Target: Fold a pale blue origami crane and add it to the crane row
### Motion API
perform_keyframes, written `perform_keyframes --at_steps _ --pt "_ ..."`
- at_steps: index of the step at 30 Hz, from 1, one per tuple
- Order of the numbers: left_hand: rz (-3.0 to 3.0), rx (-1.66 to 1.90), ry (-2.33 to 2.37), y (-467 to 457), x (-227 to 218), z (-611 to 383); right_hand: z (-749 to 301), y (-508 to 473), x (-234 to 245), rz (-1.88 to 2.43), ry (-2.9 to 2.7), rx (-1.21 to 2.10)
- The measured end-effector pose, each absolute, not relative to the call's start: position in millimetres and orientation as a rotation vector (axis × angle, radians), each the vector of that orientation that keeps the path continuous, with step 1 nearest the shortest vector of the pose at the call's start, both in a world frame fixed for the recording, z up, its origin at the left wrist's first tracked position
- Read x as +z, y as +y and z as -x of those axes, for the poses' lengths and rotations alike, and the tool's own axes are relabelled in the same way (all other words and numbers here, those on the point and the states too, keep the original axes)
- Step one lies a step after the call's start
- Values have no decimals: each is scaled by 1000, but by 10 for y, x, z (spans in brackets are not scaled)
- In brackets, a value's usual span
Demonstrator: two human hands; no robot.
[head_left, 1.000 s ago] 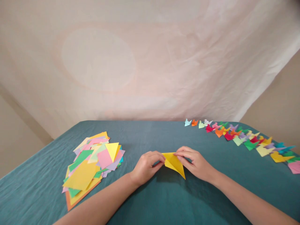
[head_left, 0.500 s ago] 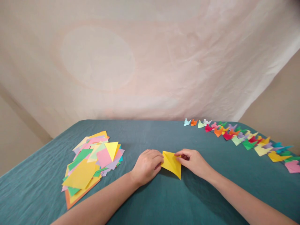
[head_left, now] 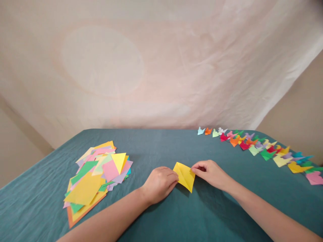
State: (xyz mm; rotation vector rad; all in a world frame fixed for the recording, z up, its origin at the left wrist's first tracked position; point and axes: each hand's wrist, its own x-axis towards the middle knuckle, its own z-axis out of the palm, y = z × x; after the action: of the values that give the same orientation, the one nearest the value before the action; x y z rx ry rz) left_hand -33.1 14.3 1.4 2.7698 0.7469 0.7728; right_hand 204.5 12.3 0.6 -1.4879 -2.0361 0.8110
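A yellow square of origami paper point(head_left: 186, 175) with a diagonal crease is held slightly tilted just over the cloth at the middle front. My left hand point(head_left: 160, 184) grips its left corner, fingers closed over the edge. At the paper's right corner, my right hand point(head_left: 209, 173) pinches it between thumb and index finger. One lower corner points toward me. The left thumb is hidden behind the hand.
On the left lies a loose pile of coloured paper sheets point(head_left: 85, 188), with a folded yellow piece point(head_left: 119, 162) on top. Several folded paper birds point(head_left: 254, 150) line the right side of the green cloth-covered table point(head_left: 161, 144). A pale cloth point(head_left: 164, 67) hangs behind.
The yellow paper has turned a little and looks flatter and more open. My right fingers have shifted slightly right to its corner. The whole view has moved slightly.
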Motion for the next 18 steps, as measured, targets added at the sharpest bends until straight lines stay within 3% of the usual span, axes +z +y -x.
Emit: perform_keyframes --at_steps 10,18 --pt "-2626 645 868 150 11 366 -2113 46 190 1053 -2398 628" --pt "-2615 681 853 154 -8 368 -2019 55 66 1001 -2483 554"
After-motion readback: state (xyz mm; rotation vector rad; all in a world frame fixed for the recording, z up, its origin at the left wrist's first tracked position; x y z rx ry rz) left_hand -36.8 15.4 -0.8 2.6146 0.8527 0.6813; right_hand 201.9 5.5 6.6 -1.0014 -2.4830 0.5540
